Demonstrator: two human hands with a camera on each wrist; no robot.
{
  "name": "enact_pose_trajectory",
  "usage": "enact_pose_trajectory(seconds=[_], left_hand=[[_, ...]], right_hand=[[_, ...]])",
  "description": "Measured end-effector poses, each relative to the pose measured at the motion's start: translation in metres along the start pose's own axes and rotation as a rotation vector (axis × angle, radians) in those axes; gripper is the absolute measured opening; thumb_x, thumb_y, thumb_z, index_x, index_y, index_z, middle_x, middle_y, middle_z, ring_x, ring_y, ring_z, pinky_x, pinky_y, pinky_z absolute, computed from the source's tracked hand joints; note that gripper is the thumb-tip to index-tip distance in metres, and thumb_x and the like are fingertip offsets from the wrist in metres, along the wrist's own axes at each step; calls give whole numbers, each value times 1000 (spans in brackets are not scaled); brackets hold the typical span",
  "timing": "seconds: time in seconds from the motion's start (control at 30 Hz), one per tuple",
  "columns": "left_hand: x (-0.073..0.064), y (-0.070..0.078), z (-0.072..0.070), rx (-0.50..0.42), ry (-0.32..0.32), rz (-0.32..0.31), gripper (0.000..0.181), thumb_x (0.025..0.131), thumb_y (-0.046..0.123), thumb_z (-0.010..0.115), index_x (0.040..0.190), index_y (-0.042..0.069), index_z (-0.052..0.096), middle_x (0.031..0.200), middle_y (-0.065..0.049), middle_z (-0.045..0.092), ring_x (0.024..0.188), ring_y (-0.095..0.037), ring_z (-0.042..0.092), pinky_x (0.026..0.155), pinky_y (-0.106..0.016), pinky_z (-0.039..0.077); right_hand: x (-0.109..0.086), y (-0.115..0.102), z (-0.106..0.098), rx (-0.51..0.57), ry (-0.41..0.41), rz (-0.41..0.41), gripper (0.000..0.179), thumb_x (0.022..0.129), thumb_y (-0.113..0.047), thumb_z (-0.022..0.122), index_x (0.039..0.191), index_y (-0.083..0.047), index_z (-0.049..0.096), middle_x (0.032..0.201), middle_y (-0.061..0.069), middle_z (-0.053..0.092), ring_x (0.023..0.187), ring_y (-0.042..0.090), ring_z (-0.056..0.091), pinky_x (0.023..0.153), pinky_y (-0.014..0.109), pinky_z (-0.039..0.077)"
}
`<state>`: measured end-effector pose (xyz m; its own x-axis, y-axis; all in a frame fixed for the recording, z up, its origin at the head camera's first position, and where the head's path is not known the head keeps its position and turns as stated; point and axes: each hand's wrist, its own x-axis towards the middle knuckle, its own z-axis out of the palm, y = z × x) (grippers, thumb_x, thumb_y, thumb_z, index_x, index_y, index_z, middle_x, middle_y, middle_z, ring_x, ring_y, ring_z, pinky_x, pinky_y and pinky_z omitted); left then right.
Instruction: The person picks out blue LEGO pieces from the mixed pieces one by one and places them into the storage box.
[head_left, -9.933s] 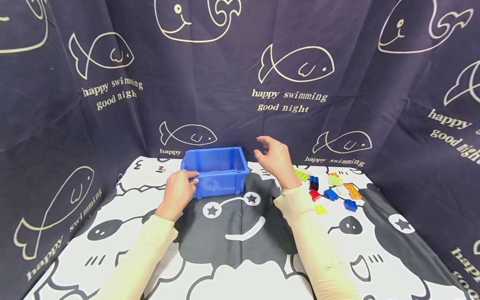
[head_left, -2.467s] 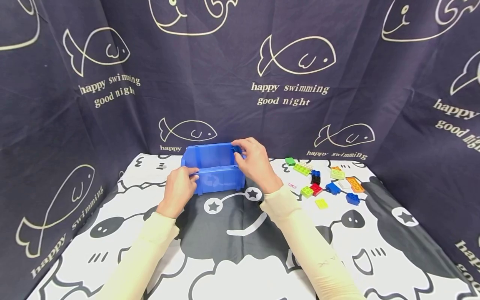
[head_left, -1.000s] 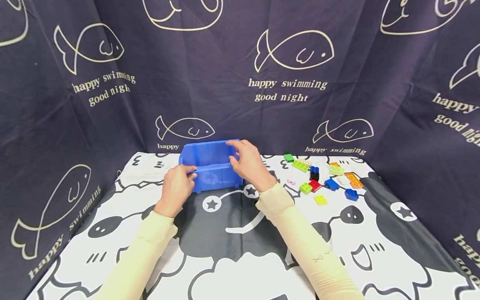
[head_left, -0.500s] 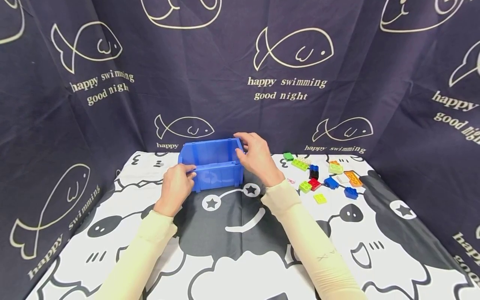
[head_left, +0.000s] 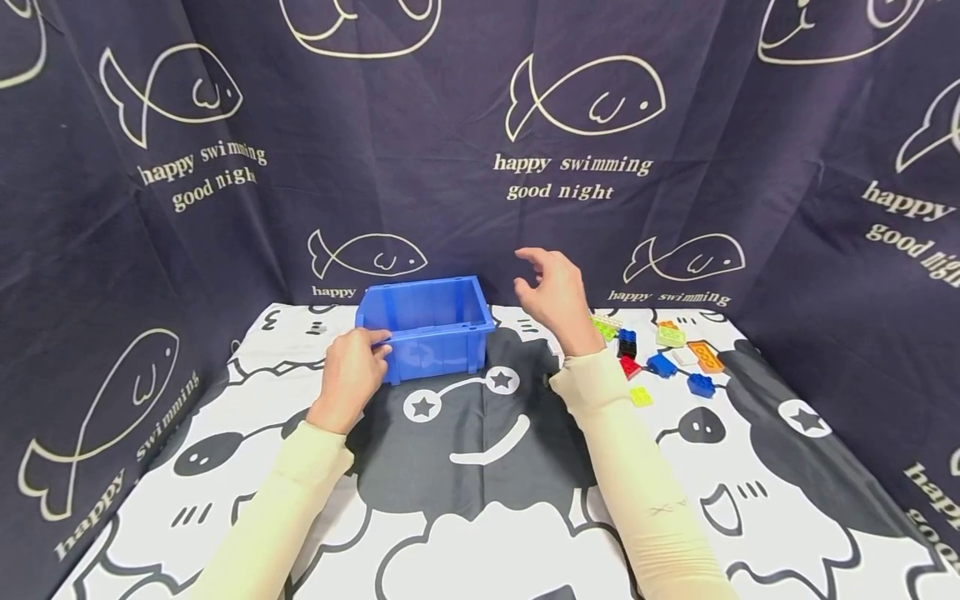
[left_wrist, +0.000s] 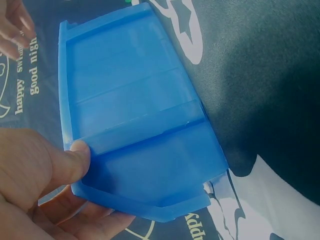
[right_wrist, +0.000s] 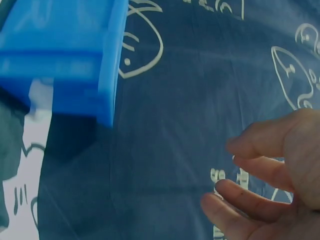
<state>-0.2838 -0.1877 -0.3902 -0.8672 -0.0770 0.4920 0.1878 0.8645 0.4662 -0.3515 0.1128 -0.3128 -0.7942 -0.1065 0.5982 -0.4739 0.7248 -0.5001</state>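
Observation:
A blue plastic storage bin (head_left: 438, 350) stands upright near the back of the cloth-covered table. My left hand (head_left: 350, 379) grips its left front edge; in the left wrist view the thumb (left_wrist: 72, 162) lies on the rim with the fingers underneath. Raised to the right of the bin, my right hand (head_left: 557, 296) is apart from it. Its fingers are loosely bent, with nothing between them in the right wrist view. The floor of the bin is hidden behind its front wall (head_left: 427, 357).
Loose building bricks lie at the right, among them a blue brick (head_left: 701, 384), an orange brick (head_left: 706, 357), a red brick (head_left: 629, 367) and a yellow brick (head_left: 641, 396). My right arm hides some. A dark fish-print curtain (head_left: 465, 167) hangs close behind the bin.
My right hand was at the bin's right end and has moved away to the right and up. A dark blue thing seen at its fingertips earlier is gone. My left hand keeps its hold.

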Motion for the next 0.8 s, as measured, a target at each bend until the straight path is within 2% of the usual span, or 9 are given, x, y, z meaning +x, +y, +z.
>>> enact_pose_trajectory(seconds=[0.13, 0.33, 0.8], left_hand=[[0, -1, 1, 3, 3, 5, 23, 89, 6, 74, 111, 6, 81, 106, -18, 78, 101, -44, 72, 86, -56, 54], [-2, -2, 1, -1, 4, 9, 24, 88, 6, 74, 111, 6, 81, 106, -18, 78, 101, -44, 72, 86, -56, 54], [-1, -1, 0, -5, 12, 16, 24, 88, 5, 74, 111, 6, 81, 106, -18, 78, 101, -45, 72, 85, -57, 54]], right_hand=[[3, 13, -9, -26, -5, 49, 43, 85, -12, 70, 128, -10, 72, 114, 19, 69, 104, 35, 63, 95, 50, 49], [6, 35, -18, -58, -23, 150, 45, 86, -13, 67, 131, -10, 71, 126, 20, 68, 116, 36, 62, 101, 52, 47], [7, 73, -43, -48, -72, 354, 52, 87, -16, 62, 139, -11, 65, 143, 21, 60, 137, 42, 50, 114, 54, 38]])
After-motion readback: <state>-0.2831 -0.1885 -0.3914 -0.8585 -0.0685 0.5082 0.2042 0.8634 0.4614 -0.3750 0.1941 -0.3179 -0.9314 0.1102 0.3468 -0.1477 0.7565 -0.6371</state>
